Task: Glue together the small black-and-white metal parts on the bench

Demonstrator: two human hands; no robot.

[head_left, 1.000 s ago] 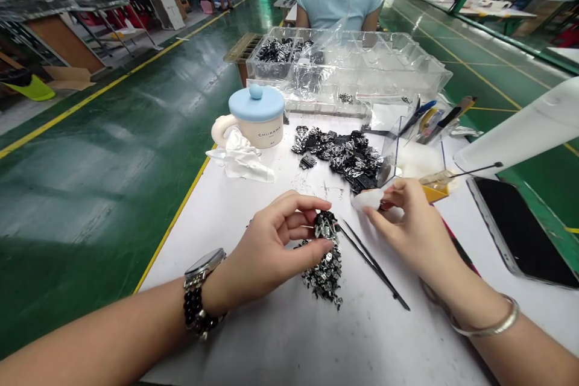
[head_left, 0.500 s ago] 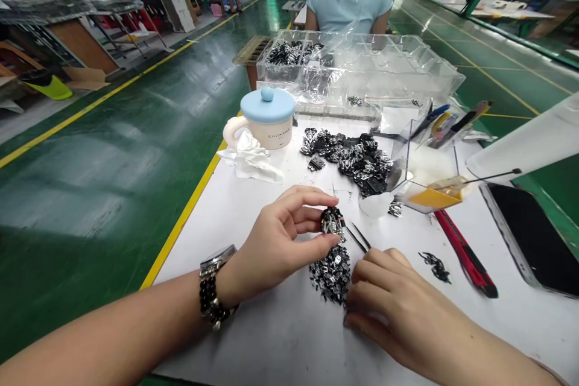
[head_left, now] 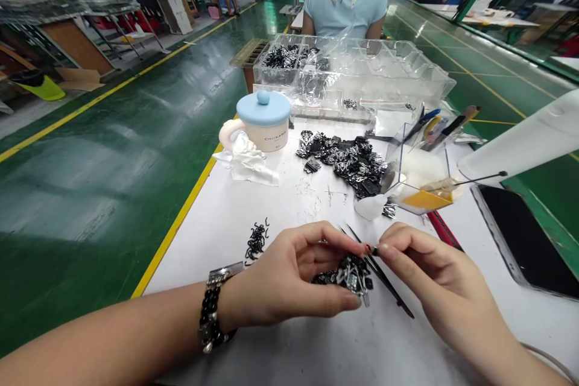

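Observation:
My left hand [head_left: 289,277] is closed around a small black-and-silver metal part [head_left: 355,277], with thumb below and fingers above. My right hand [head_left: 438,277] pinches a tiny black piece [head_left: 374,249] between thumb and forefinger, right at the tip of my left forefinger. Below that pinch, dark tweezers [head_left: 391,286] lie on the white table [head_left: 307,350], held by neither hand. A heap of small black and silver pieces [head_left: 323,278] is mostly hidden by my left hand. Beyond my left wrist lie several tiny black hooks [head_left: 256,241].
Black-and-silver parts [head_left: 357,163] are piled farther back. A lidded mug [head_left: 265,123] and crumpled tissue [head_left: 253,160] stand left. On the right are a clear pen holder [head_left: 423,184], a red cutter [head_left: 446,230] and a phone [head_left: 527,235]. Clear trays [head_left: 384,78] sit behind; a person [head_left: 346,0] sits beyond.
My right hand has left the heap and come up to my left fingertips, now pinching a tiny black piece. My left hand has moved nearer and right, tilting its part. The hooks have come into view.

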